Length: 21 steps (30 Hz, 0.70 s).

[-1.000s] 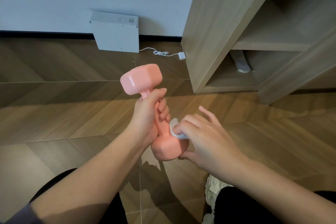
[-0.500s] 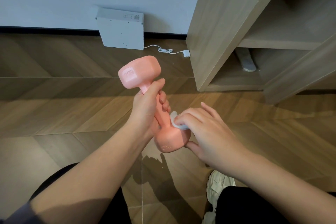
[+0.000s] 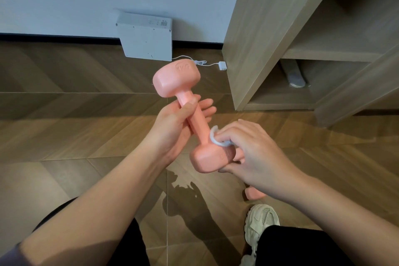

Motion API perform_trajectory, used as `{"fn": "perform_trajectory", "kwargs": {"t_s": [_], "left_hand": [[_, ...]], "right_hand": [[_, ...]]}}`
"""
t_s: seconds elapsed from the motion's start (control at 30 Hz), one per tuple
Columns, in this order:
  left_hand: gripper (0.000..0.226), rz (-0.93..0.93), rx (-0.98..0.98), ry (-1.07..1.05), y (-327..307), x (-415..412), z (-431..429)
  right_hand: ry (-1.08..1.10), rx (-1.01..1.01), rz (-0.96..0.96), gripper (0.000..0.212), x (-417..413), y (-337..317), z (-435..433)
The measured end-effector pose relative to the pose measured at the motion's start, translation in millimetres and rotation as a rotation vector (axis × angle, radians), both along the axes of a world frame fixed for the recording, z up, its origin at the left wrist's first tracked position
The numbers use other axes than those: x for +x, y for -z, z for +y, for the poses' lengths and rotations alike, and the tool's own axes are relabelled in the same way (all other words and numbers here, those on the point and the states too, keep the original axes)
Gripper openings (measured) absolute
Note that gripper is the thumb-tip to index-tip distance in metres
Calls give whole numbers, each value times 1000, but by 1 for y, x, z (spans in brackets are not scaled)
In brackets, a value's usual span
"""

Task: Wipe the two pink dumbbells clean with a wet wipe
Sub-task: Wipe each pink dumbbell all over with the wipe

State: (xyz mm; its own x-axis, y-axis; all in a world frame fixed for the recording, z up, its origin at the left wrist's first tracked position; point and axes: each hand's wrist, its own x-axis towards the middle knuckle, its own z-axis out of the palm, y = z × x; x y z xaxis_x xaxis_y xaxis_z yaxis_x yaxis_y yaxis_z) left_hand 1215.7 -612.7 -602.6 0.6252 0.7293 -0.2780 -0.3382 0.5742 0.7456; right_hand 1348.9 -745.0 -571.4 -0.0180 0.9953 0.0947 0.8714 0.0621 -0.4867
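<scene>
Head camera looks down on a smooth pink dumbbell (image 3: 176, 80) with blocky heads, held in the air above the wooden herringbone floor (image 3: 64, 114). It is tilted, one head up toward the wall and the other down toward the person. The left hand (image 3: 172, 127) grips the upper part of the handle, thumb across the front and fingers behind. The right hand (image 3: 252, 153) pinches a folded white wet wipe (image 3: 216, 139) against the handle just above the lower head, thumb under that head. A second pink dumbbell (image 3: 254, 193) lies on the floor, mostly hidden beneath the right wrist, near a cream sneaker (image 3: 261, 220). At the floor's far edge a flat white box (image 3: 146, 39) leans on the wall beside a wooden shelf unit (image 3: 269, 28).
</scene>
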Motion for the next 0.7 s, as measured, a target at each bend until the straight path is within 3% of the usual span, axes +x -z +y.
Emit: {"fn": "perform_trajectory", "kwargs": {"t_s": [0.17, 0.3, 0.5, 0.7], "left_hand": [[46, 145, 68, -53, 0, -1, 3], [22, 110, 15, -77, -1, 7, -3], [19, -7, -175, -65, -5, 2, 3], [23, 33, -134, -82, -1, 0, 3]], "right_hand": [[-90, 5, 62, 43, 5, -1, -2], [-151, -10, 47, 45, 2, 0, -2], [-148, -98, 44, 50, 7, -1, 2], [-214, -69, -68, 55, 5, -4, 5]]}}
